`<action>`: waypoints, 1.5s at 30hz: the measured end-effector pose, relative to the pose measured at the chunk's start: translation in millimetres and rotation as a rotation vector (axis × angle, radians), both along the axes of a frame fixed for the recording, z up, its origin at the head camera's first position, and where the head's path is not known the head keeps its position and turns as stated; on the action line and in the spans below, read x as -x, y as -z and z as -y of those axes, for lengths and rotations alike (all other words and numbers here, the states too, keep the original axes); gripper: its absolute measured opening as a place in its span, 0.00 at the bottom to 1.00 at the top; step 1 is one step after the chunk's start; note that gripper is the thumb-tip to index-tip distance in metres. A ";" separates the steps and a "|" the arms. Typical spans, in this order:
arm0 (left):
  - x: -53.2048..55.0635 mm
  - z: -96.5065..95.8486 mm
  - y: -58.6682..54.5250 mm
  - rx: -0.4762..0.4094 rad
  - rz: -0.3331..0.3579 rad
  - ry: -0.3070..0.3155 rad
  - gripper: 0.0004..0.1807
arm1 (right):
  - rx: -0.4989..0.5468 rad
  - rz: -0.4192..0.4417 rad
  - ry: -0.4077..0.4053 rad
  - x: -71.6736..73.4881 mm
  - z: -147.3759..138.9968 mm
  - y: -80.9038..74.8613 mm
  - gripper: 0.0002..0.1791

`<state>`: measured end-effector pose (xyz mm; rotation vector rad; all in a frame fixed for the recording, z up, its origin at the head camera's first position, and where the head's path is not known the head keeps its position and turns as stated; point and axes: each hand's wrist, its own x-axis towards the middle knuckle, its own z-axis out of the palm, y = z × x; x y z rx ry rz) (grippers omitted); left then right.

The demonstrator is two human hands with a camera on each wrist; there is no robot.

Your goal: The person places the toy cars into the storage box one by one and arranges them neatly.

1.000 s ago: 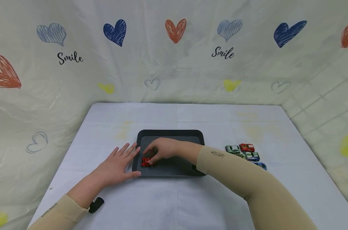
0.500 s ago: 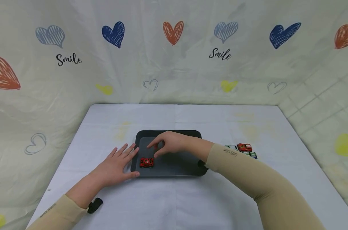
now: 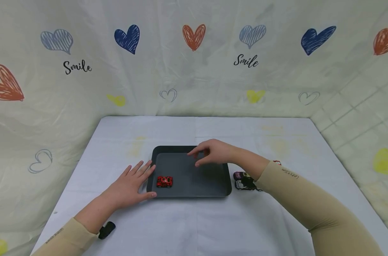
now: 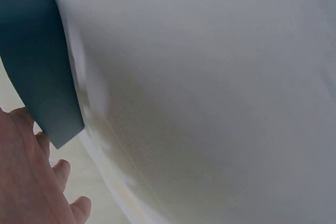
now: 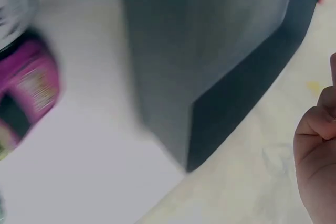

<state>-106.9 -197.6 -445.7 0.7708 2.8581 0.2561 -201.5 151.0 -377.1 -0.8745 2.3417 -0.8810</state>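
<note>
A small red toy car (image 3: 164, 181) sits in the front left corner of a dark grey tray (image 3: 194, 192). My left hand (image 3: 126, 188) lies spread at the tray's left side, fingertips and thumb at its rim; the left wrist view shows its fingers beside the tray wall (image 4: 42, 61). Over the tray's back right part hovers my right hand (image 3: 214, 152), fingers loosely bent with nothing between them. In the right wrist view that hand (image 5: 320, 156) appears at the right edge, apart from the tray corner (image 5: 220, 108).
Right of the tray stand more toy cars, among them a purple one (image 3: 240, 175) and a white-and-black one (image 3: 243, 184). My right sleeve (image 3: 296, 185) covers most of that group. A white cloth (image 3: 168, 227) covers the table, with a heart-printed sheet (image 3: 213, 78) behind.
My right hand has let go of the red toy car and moved up and right across the tray. The car stays in the tray's front left corner. My left hand has kept its place.
</note>
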 end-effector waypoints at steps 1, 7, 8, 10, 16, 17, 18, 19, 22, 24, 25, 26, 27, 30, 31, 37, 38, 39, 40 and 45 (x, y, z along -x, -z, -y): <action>-0.4 0.2 0.1 -0.005 -0.005 0.002 0.55 | 0.002 -0.001 0.008 -0.7 -6.0 -0.3 0.23; -1.1 1.0 0.1 -0.009 -0.009 0.005 0.54 | -0.009 -0.023 0.063 -7.0 -45.4 -2.0 0.23; -0.8 0.7 0.0 -0.008 -0.007 0.004 0.54 | -0.014 -0.030 0.071 -8.3 -52.6 -1.9 0.23; 0.2 0.1 0.0 -0.013 -0.009 0.007 0.54 | -0.031 -0.044 0.089 -11.3 -67.1 -0.5 0.23; 3.5 -3.2 1.3 -0.008 -0.003 0.018 0.55 | -0.097 -0.031 0.147 -22.5 -110.4 9.3 0.25; 3.9 -3.3 1.6 -0.007 -0.001 0.017 0.55 | -0.107 -0.023 0.160 -24.2 -117.0 11.3 0.25; 4.0 -3.4 1.9 -0.007 -0.004 0.019 0.55 | -0.106 -0.013 0.170 -25.7 -123.6 13.6 0.25; 4.1 -3.2 1.9 0.000 -0.004 0.016 0.55 | -0.111 -0.006 0.185 -27.3 -129.2 15.4 0.25; 3.8 -2.4 1.4 0.000 -0.001 0.015 0.55 | -0.124 0.015 0.216 -31.3 -143.2 20.3 0.23; 3.4 -1.6 0.6 -0.001 0.001 0.014 0.55 | -0.127 0.020 0.223 -32.9 -149.9 22.4 0.23; 3.1 -1.2 0.3 0.001 0.004 0.012 0.55 | -0.134 0.018 0.227 -33.5 -152.1 23.0 0.22; 3.1 -0.7 0.7 0.000 0.005 0.010 0.55 | -0.138 0.018 0.228 -33.8 -153.9 23.2 0.22; 3.1 -0.2 1.1 -0.001 0.006 0.008 0.55 | -0.139 0.020 0.231 -34.1 -155.2 23.1 0.22; 2.7 1.2 2.0 -0.005 0.003 0.004 0.56 | -0.137 0.037 0.238 -34.1 -156.3 21.7 0.23; 2.6 1.6 2.3 -0.005 0.001 0.003 0.56 | -0.137 0.044 0.238 -34.0 -156.1 21.4 0.22; 1.7 2.4 2.4 0.000 -0.005 0.000 0.56 | -0.158 0.060 0.187 -30.8 -151.4 25.1 0.21; 1.5 2.4 2.3 0.001 -0.004 0.000 0.56 | -0.169 0.062 0.179 -30.1 -150.2 26.2 0.21; 1.4 2.6 2.2 0.005 -0.002 -0.001 0.55 | -0.181 0.066 0.173 -29.5 -148.7 27.1 0.20; 1.4 2.7 1.9 0.008 0.001 -0.002 0.55 | -0.193 0.070 0.167 -28.8 -147.4 28.2 0.20; 0.8 2.8 0.1 0.004 0.006 -0.002 0.55 | -0.293 0.039 0.140 -26.8 -141.4 33.0 0.19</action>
